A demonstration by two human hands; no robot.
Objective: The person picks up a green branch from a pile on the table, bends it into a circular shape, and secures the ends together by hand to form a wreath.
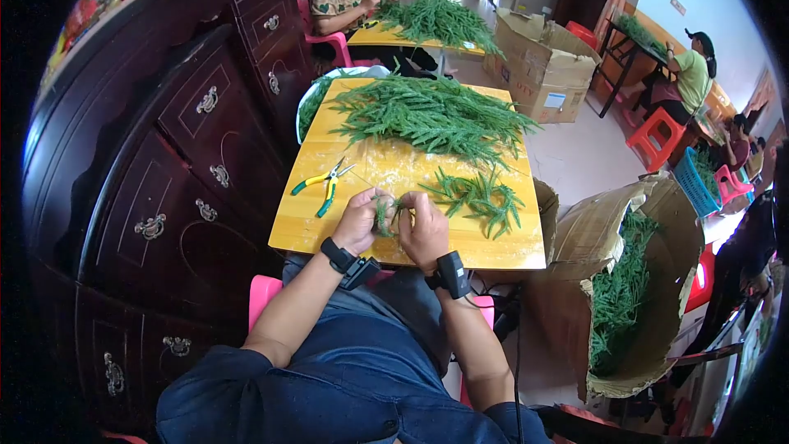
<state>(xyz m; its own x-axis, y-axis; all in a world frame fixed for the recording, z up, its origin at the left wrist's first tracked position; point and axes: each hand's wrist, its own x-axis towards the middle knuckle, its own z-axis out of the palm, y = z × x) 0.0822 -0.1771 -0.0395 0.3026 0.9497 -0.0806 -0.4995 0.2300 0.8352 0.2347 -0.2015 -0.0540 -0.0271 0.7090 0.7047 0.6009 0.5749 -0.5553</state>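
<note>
Near the front edge of a yellow wooden table [296,216], my left hand [360,219] and my right hand [424,228] hold a small green artificial sprig [383,214] between their fingertips. Its stem end is partly hidden by the fingers. Long-nose pliers [327,184] with yellow and green handles lie left of my hands, jaws apart. To the right of my right hand rests a small group of green sprigs [481,197]. A large heap of artificial green branches [431,114] covers the back of the table. Pale debris is scattered over the tabletop.
A dark wooden cabinet [203,197] stands at the left. A torn cardboard box [567,296] with greenery is at the right, another box [542,68] farther back. A white bag [304,114] of greenery touches the table's back left. Other people sit at tables beyond.
</note>
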